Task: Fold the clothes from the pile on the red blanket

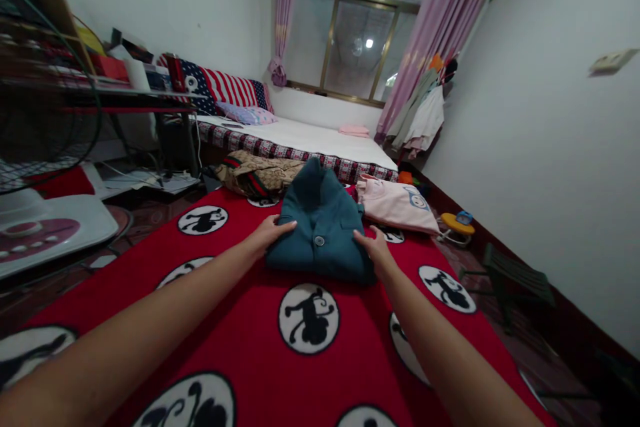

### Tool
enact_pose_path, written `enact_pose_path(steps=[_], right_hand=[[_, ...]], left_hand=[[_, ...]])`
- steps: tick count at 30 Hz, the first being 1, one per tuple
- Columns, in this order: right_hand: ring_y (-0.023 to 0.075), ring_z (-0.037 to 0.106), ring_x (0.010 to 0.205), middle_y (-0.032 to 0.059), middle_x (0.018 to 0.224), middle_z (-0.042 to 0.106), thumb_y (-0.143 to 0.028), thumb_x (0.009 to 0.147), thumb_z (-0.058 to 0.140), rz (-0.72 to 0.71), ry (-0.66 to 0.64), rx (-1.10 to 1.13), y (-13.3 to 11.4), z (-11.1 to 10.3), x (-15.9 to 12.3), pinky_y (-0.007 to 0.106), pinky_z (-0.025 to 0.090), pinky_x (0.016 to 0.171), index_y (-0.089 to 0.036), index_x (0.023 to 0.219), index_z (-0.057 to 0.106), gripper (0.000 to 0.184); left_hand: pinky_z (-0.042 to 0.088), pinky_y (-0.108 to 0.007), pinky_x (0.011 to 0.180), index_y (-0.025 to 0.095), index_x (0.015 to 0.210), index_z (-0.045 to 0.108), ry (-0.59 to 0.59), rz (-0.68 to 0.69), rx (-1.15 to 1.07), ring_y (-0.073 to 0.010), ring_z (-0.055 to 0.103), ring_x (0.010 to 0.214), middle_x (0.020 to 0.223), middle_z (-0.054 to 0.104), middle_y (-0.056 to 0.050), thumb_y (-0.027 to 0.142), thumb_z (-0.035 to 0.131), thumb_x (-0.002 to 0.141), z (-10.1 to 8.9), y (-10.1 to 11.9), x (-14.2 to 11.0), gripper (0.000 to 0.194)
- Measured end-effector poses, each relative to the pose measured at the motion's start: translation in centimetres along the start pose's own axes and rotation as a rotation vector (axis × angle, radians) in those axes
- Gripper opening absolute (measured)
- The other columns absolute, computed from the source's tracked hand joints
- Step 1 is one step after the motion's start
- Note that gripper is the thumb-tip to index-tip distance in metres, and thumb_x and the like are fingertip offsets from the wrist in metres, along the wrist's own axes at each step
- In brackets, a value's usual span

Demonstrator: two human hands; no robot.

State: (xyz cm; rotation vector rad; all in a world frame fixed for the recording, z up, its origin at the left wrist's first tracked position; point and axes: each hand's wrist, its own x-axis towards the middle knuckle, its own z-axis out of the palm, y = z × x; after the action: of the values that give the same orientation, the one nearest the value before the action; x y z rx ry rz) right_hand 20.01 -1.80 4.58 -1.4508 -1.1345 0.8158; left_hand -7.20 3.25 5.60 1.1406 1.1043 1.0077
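A folded teal jacket (pixel 323 223) with a collar, a flap pocket and one large button lies on the red cover (pixel 240 333), which has black figures in white circles. My left hand (pixel 274 235) grips the jacket's left side, thumb on top and the other fingers partly hidden. On the opposite side my right hand (pixel 375 250) holds the jacket's edge in the same way, its thumb over the cloth. Behind it to the left is a tan patterned garment (pixel 265 173) with green and red stripes. A folded pale pink garment (pixel 397 205) sits to the right.
A bed (pixel 310 137) with a white sheet and a flag-patterned cushion (pixel 225 87) stands under the window. A cluttered desk (pixel 145 97) and a fan (pixel 45 100) are at left. Along the right wall are a yellow stool (pixel 457 223) and a dark folding chair (pixel 515 273).
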Motion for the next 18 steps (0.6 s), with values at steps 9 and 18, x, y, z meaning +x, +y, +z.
enact_pose_path(steps=[9, 18], right_hand=[[0.0232, 0.059, 0.113, 0.0104, 0.123, 0.063, -0.029, 0.072, 0.059, -0.160, -0.012, -0.099, 0.9, -0.7, -10.3, 0.037, 0.047, 0.094, -0.019, 0.132, 0.050, 0.062], [0.0204, 0.063, 0.081, 0.0065, 0.103, 0.064, -0.039, 0.079, 0.058, -0.275, -0.020, -0.761, -2.9, -3.4, -11.8, 0.033, 0.049, 0.071, -0.026, 0.121, 0.061, 0.044]], left_hand=[[0.055, -0.036, 0.076, 0.018, 0.138, 0.035, -0.161, 0.222, 0.314, -0.0252, 0.066, 0.094, 0.110, 0.067, -0.010, 0.035, 0.073, 0.065, -2.1, -1.7, -7.6, 0.083], [0.044, -0.041, 0.093, 0.020, 0.112, 0.067, 0.057, 0.659, 1.232, -0.0295, 0.056, 0.110, 0.120, 0.059, -0.011, 0.037, 0.061, 0.082, -2.9, 0.6, -10.8, 0.034]])
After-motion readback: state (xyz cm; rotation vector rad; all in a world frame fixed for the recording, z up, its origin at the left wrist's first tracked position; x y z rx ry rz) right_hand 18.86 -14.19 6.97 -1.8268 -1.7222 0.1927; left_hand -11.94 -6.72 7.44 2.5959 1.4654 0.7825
